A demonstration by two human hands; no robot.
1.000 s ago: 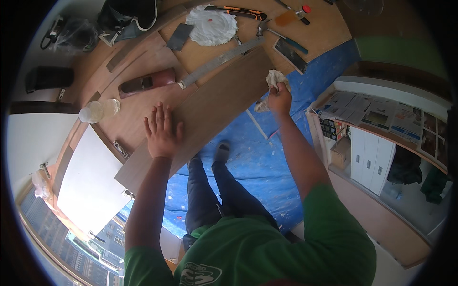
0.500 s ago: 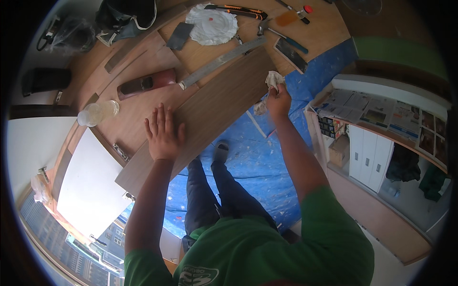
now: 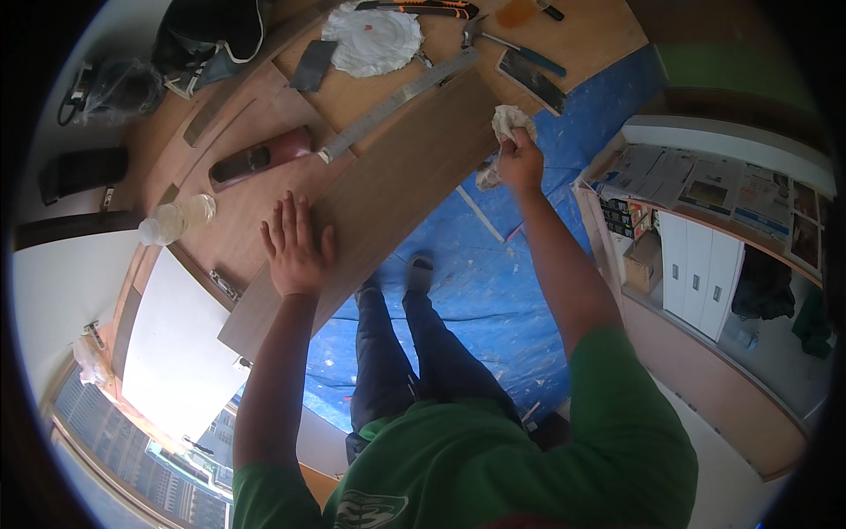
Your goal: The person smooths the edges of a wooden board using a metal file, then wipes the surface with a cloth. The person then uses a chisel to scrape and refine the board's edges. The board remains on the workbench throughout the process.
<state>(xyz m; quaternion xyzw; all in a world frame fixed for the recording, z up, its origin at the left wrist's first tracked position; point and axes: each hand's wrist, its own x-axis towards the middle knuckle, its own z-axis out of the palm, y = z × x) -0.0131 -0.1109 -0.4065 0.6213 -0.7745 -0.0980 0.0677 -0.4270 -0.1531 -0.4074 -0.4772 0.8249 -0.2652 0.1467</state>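
Observation:
A long brown wooden board [image 3: 401, 167] lies slantwise across the work surface, its near edge overhanging the floor. My left hand [image 3: 297, 249] rests flat on the board's left part, fingers spread, holding nothing. My right hand [image 3: 522, 163] is closed on a crumpled whitish cloth [image 3: 511, 121] at the board's far right end. I cannot tell whether the cloth touches the board there. Beyond the board's far edge lie a metal straightedge [image 3: 397, 106] and a dark reddish hand plane [image 3: 261, 159].
A hammer [image 3: 520, 53], a dark flat block [image 3: 531, 81], a utility knife [image 3: 419, 9] and a white cloth [image 3: 372, 40] lie at the back. A clear bottle [image 3: 179, 219] lies at left. Blue sheeting [image 3: 458, 326] covers the floor; a cabinet [image 3: 701, 264] stands right.
The view has shifted slightly. My right hand with the cloth has moved a little outward at the board's right end. My left hand stays flat on the board.

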